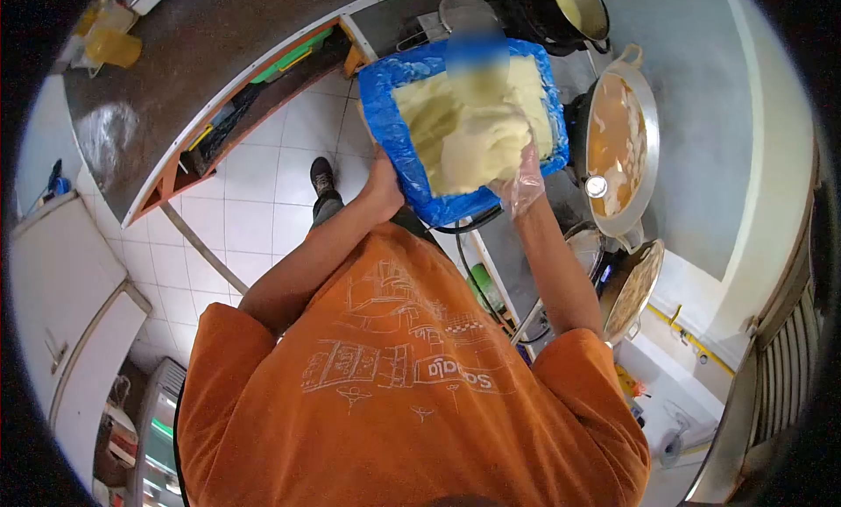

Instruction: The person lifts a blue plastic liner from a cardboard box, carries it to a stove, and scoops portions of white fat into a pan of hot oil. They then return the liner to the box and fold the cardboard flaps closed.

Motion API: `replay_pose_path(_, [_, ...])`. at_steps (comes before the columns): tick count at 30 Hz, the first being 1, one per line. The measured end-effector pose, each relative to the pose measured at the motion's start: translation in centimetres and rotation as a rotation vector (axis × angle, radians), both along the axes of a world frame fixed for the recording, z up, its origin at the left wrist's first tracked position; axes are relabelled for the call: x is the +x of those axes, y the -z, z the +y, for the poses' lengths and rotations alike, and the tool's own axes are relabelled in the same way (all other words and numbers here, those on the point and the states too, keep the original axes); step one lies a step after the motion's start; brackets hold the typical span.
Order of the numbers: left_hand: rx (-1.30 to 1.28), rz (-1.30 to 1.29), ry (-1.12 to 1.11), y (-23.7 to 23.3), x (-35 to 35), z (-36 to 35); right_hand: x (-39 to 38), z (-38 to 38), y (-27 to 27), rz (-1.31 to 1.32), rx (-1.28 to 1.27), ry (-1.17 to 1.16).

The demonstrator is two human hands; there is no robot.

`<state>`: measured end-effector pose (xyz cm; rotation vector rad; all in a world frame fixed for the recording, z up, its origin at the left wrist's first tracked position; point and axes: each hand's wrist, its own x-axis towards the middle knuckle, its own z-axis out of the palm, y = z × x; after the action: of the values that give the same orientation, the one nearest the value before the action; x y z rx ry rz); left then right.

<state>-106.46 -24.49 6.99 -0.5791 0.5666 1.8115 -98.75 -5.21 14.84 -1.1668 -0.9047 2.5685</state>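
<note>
Holding: blue-lined box (382, 113), upper centre of the frame, gripped at its left side by our left hand (383, 188). Contents: soft pale mass (480, 149), our gloved right hand (523, 176) against it, finger closure unclear. Handling: we need level support, gentle pressure.

left hand (382, 188) on 1 blue-lined container (382, 113), plastic-gloved right hand (523, 181) against its pale yellow paste (482, 152)

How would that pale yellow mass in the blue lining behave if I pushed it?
The pale yellow mass would probably dent and smear, given its gouged, uneven surface. Its smooth, creamy look suggests it may be slippery. Packed thickly into the blue lining, it's likely fairly heavy.
</note>
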Motion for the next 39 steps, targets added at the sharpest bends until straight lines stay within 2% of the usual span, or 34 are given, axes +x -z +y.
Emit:
replay_pose_path(6, [0.004,0.101,0.055,-0.7,-0.1,-0.1,0.3,3.1,1.3,-0.276,0.625,-0.122])
replay_pose_path(9, [-0.016,0.120,0.068,-0.6,0.0,-0.1,-0.8,3.4,1.6,-0.436,1.137,-0.328])
replay_pose_path(11, [0.006,0.117,0.062,0.3,0.1,-0.1,-2.6,2.1,1.8,-0.374,0.871,-0.180])
replay_pose_path(12, [-0.003,0.097,0.053,0.8,0.2,0.0,-3.2,2.5,1.4,-0.529,0.717,-0.231])
replay_pose_path(15, [-0.014,0.052,0.031,0.5,0.0,0.1,-4.2,3.8,1.7,-0.438,0.756,-0.348])
replay_pose_path(18, [-0.019,0.050,0.026,-0.4,0.0,0.0,-4.8,3.1,0.3,-0.141,1.447,-0.877])
replay_pose_path(21, [-0.042,0.046,0.020,1.2,0.2,0.1,-4.3,-0.1,-1.3,-0.089,1.535,-1.128])
replay_pose_path(23, [-0.013,0.007,0.021,4.7,0.7,0.1,-3.7,-0.7,1.8,-0.092,1.762,-1.267])
replay_pose_path(24, [-0.043,0.004,0.015,4.3,0.7,0.1,-3.9,-1.5,2.4,-0.095,1.873,-1.334])
replay_pose_path(27, [-0.141,0.012,0.037,2.7,0.7,0.0,-6.7,-4.0,2.3,-0.428,1.699,-1.483])
replay_pose_path(29, [-0.218,0.042,0.094,2.1,0.4,0.0,-7.1,-3.1,3.3,-0.421,1.733,-1.520])
replay_pose_path(30, [-0.178,0.033,0.083,2.2,0.5,0.0,-7.1,-2.7,4.0,-0.419,1.746,-1.539])
replay_pose_path(33, [-0.075,0.026,0.053,1.8,0.3,0.2,-6.4,-0.3,6.6,-0.172,1.704,-1.256])
replay_pose_path(36, [-0.053,0.039,0.043,-0.2,0.0,-0.1,-5.8,1.4,6.8,-0.180,1.516,-1.129])
replay_pose_path(39, [-0.070,0.050,0.041,-1.0,0.0,-0.1,-5.3,2.9,6.5,-0.197,1.239,-1.108])
